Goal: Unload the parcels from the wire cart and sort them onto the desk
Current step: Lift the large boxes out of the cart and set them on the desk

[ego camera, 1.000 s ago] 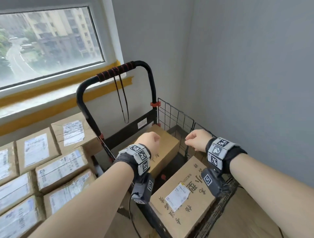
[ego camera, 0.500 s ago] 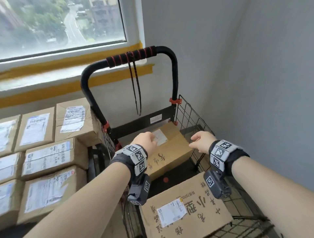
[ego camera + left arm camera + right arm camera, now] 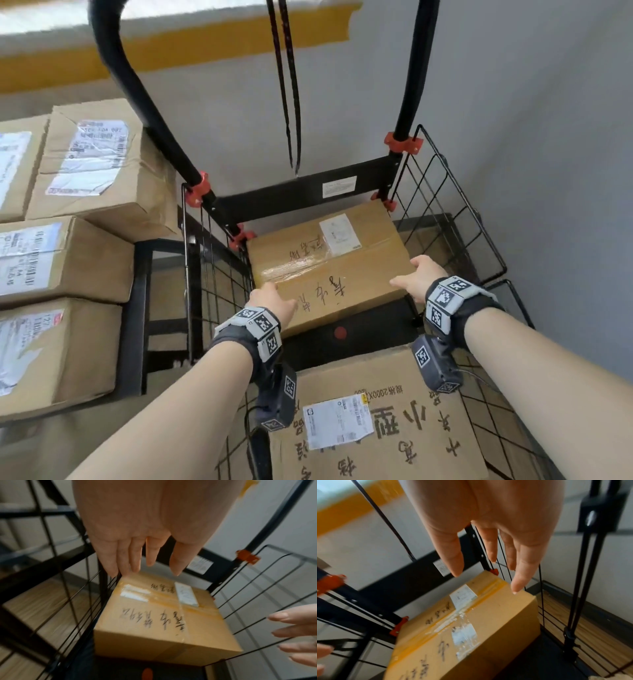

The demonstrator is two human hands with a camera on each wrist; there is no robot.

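A taped brown parcel (image 3: 329, 263) with black handwriting and a small white label lies at the far end of the black wire cart (image 3: 455, 219). My left hand (image 3: 270, 301) hovers at its near left corner, fingers straight; in the left wrist view the left hand (image 3: 144, 555) is spread above the parcel (image 3: 161, 619). My right hand (image 3: 416, 281) is by the near right corner, fingers extended. From the right wrist, the right hand (image 3: 488, 561) hangs open above the parcel (image 3: 471, 635). Neither hand holds anything. A larger printed carton (image 3: 376, 421) lies nearer me in the cart.
Several labelled brown parcels (image 3: 68, 212) are stacked on the desk at left, close to the cart's left wire side. The cart's black handle bar (image 3: 137, 89) arches overhead, with a black strap (image 3: 289, 85) hanging. A grey wall (image 3: 531, 137) bounds the right side.
Both hands went from curled above the cart to fingers stretched out, dropping toward the far parcel's near corners. The view tilted downward and closer.
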